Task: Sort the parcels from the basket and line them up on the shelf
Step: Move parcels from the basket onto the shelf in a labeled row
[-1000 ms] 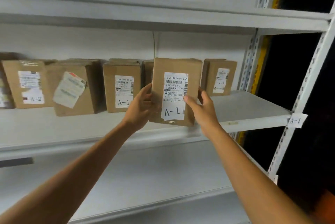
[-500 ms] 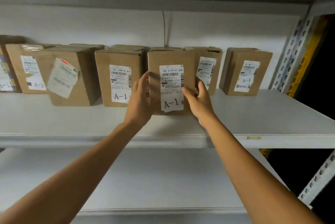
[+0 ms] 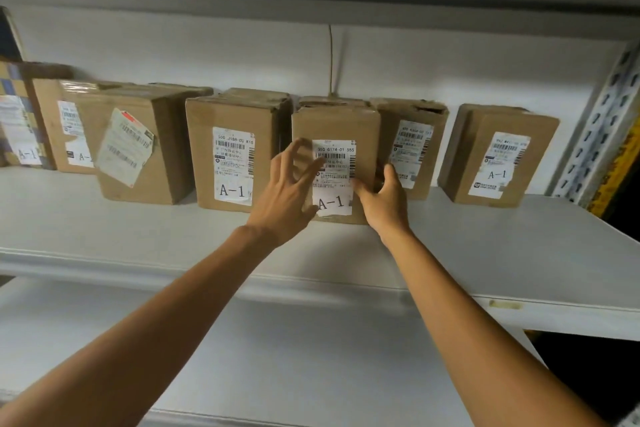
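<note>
A brown cardboard parcel [image 3: 339,125] with a white label marked A-1 stands upright on the white shelf [image 3: 502,253], in a row of similar parcels. My left hand [image 3: 284,198] is in front of its left edge, fingers spread and off the box. My right hand [image 3: 384,198] rests at its lower right corner, fingers loosely curled against the box face. An A-1 parcel [image 3: 235,149] stands just left of it, and another parcel [image 3: 412,146] stands behind it on the right.
Further right an A-1 parcel [image 3: 498,153] stands apart. On the left stand a large box [image 3: 138,146] with a peeling label and more parcels [image 3: 65,129]. A perforated upright post [image 3: 602,129] bounds the shelf on the right. A lower shelf [image 3: 277,357] runs beneath.
The parcel has been set down in the row on the shelf. My left hand has let go and opened its fingers; my right hand has slid to the lower right corner.
</note>
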The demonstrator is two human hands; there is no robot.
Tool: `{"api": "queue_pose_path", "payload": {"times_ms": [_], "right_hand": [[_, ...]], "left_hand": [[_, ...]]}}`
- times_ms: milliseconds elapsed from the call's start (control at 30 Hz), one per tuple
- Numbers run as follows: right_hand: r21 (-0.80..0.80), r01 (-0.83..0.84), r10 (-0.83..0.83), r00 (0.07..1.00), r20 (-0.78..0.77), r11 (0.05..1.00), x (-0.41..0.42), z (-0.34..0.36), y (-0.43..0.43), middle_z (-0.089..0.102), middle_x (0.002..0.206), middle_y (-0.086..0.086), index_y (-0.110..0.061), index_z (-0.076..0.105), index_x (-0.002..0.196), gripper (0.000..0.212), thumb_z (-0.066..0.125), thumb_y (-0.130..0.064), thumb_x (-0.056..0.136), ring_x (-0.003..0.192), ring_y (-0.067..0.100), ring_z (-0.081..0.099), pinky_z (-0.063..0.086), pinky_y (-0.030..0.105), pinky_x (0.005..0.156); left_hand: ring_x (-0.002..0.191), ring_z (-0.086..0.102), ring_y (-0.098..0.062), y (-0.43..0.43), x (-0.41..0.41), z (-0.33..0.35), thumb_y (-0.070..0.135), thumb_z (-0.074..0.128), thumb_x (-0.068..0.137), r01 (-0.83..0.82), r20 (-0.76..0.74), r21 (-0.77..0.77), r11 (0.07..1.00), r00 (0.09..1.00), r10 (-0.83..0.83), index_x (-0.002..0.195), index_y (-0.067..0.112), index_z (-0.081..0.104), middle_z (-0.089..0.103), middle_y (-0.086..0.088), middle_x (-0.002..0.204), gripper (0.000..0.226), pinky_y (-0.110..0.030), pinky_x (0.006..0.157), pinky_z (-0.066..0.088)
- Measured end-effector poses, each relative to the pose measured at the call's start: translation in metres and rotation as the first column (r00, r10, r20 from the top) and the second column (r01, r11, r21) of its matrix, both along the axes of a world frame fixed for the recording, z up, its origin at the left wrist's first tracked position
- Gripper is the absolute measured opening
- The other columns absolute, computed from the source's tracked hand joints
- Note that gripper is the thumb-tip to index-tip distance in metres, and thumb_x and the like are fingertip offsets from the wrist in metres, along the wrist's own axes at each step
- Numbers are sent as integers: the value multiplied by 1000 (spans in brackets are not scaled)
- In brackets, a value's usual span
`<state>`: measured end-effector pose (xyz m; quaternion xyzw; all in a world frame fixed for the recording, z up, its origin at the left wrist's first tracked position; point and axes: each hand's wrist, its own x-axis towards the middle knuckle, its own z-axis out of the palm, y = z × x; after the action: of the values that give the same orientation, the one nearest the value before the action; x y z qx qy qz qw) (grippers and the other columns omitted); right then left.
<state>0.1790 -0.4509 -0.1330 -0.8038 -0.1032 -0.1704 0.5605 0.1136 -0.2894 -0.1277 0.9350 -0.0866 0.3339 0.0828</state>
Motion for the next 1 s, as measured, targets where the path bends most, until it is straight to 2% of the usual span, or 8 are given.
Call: {"api": "queue_pose_path", "payload": {"times_ms": [200, 300, 467, 567, 633, 733, 867, 1000], "right_hand": [[-40, 77, -75, 996, 37, 996, 14, -2, 5, 59, 118, 8, -21, 53, 120, 58, 68, -54, 74, 105, 29, 59, 52, 46, 87], [-114, 129, -118, 988, 94, 985, 10, -4, 2, 64, 102, 5, -20, 60, 106, 41, 71, -48, 79, 90, 26, 60, 50, 35, 72], [-120, 124, -113, 989, 95, 985, 7, -6, 3, 65, 101, 4, -16, 61, 106, 40, 71, -46, 80, 88, 24, 58, 45, 32, 69], [-67, 86, -82, 995, 59, 994, 0, -1, -3, 65, 93, 0, -18, 60, 93, 23, 71, -35, 83, 84, 21, 58, 41, 29, 68], [-8, 36, -36, 999, -13, 999, -7, 1, -9, 62, 99, -3, -14, 64, 109, 25, 68, -27, 88, 93, 19, 59, 42, 27, 76], [21, -56, 58, 989, -133, 998, -20, -2, -22, 60, 127, 3, -16, 54, 136, 47, 64, -29, 92, 116, 18, 56, 40, 24, 91], [-75, -54, 41, 986, -161, 996, -41, -1, -39, 55, 139, 1, -21, 52, 138, 47, 61, -31, 93, 126, 17, 51, 36, 22, 95], [-229, 76, -112, 983, -147, 970, -74, 4, -71, 54, 141, 2, -21, 50, 139, 48, 59, -35, 93, 127, 21, 50, 39, 29, 101]], "left_hand": [[140, 5, -34, 3, 14, -1, 19, 68, 85, 17, -16, -8, 1000, 1000, -17, 152, 29, 13, -3, -11, 156, 87, -41, 109, 35], [139, 4, -33, 4, 12, -3, 16, 66, 85, 16, -9, -2, 1000, 1000, -16, 153, 27, 14, -3, -9, 155, 86, -38, 107, 35], [130, 18, -32, 10, 7, -5, 12, 69, 77, 41, 20, 44, 998, 999, -42, 148, 11, 31, 21, -22, 149, 81, -44, 106, 35], [131, 22, -36, 12, 3, -4, 14, 67, 79, 39, -30, 63, 997, 999, -37, 148, 10, 30, 23, -21, 149, 79, -43, 107, 32], [126, 30, -36, 10, 1, -5, 14, 65, 80, 60, -45, 56, 997, 997, -58, 146, 11, 36, 30, -19, 142, 72, -46, 107, 35], [126, 33, -28, 3, -3, -5, 22, 61, 87, 55, -119, 51, 997, 992, -49, 141, 20, 44, 36, -11, 139, 57, -42, 106, 33], [135, 31, -23, -10, -5, 1, 23, 57, 92, 165, -222, -20, 986, 961, -165, 140, 25, 44, 37, -3, 147, 50, -41, 110, 27], [135, 34, -26, -36, -5, 14, 20, 58, 92, 337, -304, -91, 937, 887, -348, 141, 29, 43, 37, -4, 148, 52, -44, 110, 28]]}}
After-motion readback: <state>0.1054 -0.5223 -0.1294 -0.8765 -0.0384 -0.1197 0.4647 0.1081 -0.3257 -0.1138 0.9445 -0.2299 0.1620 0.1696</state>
